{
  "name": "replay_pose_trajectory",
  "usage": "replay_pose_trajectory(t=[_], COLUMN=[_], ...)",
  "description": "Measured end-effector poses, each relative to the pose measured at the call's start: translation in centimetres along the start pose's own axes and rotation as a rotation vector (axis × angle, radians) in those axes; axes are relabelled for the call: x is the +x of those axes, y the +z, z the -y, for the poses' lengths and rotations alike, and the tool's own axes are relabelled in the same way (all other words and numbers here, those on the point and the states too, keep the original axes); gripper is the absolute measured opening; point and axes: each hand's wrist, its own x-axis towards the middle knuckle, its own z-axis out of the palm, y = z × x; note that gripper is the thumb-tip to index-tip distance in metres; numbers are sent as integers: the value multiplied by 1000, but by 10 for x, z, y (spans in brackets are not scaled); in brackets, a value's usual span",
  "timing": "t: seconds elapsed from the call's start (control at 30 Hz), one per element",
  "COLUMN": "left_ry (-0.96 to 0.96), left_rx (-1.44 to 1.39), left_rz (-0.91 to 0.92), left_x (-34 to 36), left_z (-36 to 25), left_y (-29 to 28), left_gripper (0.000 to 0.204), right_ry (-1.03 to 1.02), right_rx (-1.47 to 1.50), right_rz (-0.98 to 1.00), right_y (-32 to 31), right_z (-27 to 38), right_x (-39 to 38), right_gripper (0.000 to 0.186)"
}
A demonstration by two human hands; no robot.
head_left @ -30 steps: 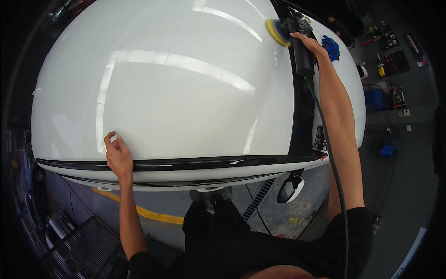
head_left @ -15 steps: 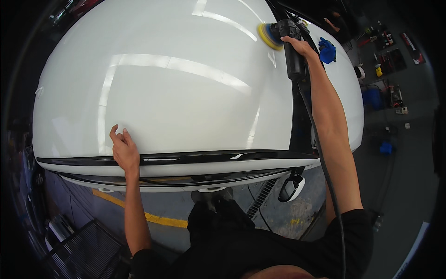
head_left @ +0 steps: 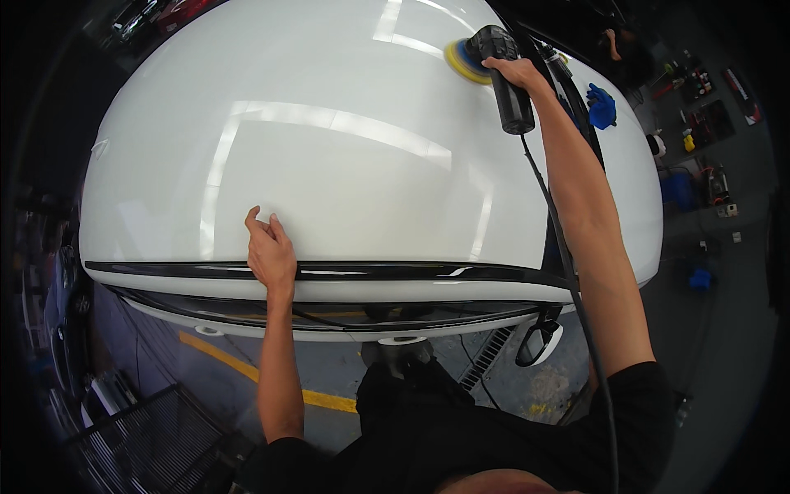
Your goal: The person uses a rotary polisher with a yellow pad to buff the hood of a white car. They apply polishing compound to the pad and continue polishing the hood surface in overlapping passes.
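My right hand (head_left: 517,72) is closed around a black power polisher (head_left: 512,103) with a blue and yellow foam pad (head_left: 466,63). The pad's rim is against the white car roof (head_left: 354,189), near the roof's right end by the dark windshield. From the polisher's lower end, a black cord (head_left: 568,255) runs down along my right arm. Over the near roof edge, by the black rail (head_left: 395,270), my left hand (head_left: 272,251) lies with its fingers loosely bent and apart, holding nothing.
A crumpled blue cloth (head_left: 601,105) lies on the white hood (head_left: 629,181). The side mirror (head_left: 539,343) sticks out near my right side. A drain grate (head_left: 487,360) and yellow line (head_left: 329,401) mark the floor. Several bottles (head_left: 695,74) and tools stand at right.
The polisher has shifted left over the roof, away from the windshield edge. My left hand has slid right along the near edge. The whole view has shifted slightly.
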Motion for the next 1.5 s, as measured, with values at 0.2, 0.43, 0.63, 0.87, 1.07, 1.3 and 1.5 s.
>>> replay_pose_trajectory(t=[0.2,0.43,0.63,0.87,1.07,1.3,1.5], left_ry=[4,32,50,69,31,45,60], left_rx=[-11,-58,-69,-88,-74,-47,-17], left_rz=[1,-4,-5,8,28,17,-39], left_x=[-1,2,3,4,3,4,4], left_z=[5,7,8,8,11,10,9], left_y=[-2,2,-3,-1,-1,-2,-1], left_gripper=[42,42,39,39,38,38,38], right_ry=[-20,-103,-87,-169,-291,-289,-284], right_rx=[-27,-86,-39,-54,-45,-80,-66], right_rz=[48,38,96,104,104,163,159], right_y=[19,49,73,102,114,118,107], right_z=[61,114,178,230,264,275,251], right_x=[-17,-14,-39,-52,-92,-125,-138], right_gripper=[88,87,85,82,80,77,77])
